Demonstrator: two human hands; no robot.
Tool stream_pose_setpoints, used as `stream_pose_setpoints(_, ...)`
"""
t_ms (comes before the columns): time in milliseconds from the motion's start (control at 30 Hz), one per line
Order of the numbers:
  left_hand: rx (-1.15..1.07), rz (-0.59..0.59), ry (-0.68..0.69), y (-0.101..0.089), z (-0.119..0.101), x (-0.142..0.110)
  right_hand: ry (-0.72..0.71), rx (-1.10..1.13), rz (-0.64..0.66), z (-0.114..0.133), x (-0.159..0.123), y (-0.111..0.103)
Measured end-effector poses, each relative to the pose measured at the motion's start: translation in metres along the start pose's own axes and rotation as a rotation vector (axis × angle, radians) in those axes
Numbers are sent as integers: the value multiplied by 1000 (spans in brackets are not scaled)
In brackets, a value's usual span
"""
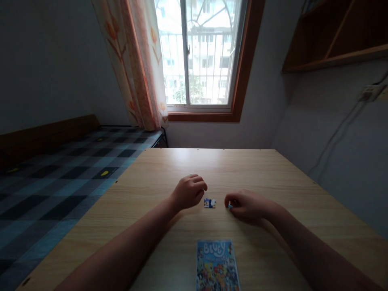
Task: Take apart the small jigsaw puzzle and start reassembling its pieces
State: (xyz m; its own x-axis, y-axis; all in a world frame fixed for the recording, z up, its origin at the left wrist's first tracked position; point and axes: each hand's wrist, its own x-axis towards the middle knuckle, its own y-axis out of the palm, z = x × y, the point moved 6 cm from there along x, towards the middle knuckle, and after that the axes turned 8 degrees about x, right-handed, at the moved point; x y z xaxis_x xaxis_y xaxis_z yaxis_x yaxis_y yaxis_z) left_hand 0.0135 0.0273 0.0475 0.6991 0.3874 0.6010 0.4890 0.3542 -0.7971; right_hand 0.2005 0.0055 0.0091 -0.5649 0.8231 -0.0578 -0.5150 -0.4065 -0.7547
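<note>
A few joined jigsaw puzzle pieces (209, 203), blue and white with knobbed edges, lie flat on the wooden table. Just up and left of them is my left hand (189, 192), its fingers curled in; whatever is inside the fingers, if anything, is hidden. On the other side, my right hand (250, 205) pinches a small puzzle piece (230, 205) between thumb and forefinger. Only a light blue and white bit of that piece shows. A small gap separates it from the joined pieces.
Nearer me on the table (169, 161) lies a colourful picture sheet or box lid (216, 264) marked "Bluey". A bed with a checked cover (75, 178) stands at the left. Behind the table are a curtain (136, 60) and a barred window. A shelf (336, 52) hangs upper right.
</note>
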Motion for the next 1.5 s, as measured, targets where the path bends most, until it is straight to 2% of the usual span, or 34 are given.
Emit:
stream_pose_setpoints(100,20,57,83,4,-19,3,-28,4,-28,-3,1,-1)
stream_pose_setpoints(200,44,105,134,10,-28,4,-59,30,-27,-7,1,-2)
stream_pose_setpoints(567,51,152,106,21,-23,0,-135,73,-97,-14,3,-8)
stream_pose_setpoints(767,49,165,108,23,-24,-1,-99,104,-79,-23,5,-6)
stream_pose_setpoints(867,39,159,102,22,-24,-1,-25,221,-96,-31,7,-4)
stream_pose_setpoints(933,35,136,92,20,-25,0,6,386,-146,-36,11,0)
stream_pose_setpoints(1033,45,87,79,16,-26,1,-20,753,-345,-39,19,4)
stream_pose_setpoints(1100,63,60,72,15,-27,2,-54,900,-437,-38,24,9)
stream_pose_setpoints(1333,106,-9,61,16,-25,3,-150,906,-407,-24,29,18)
stream_pose_setpoints(1500,100,3,98,16,-32,5,-111,951,-359,-23,27,21)
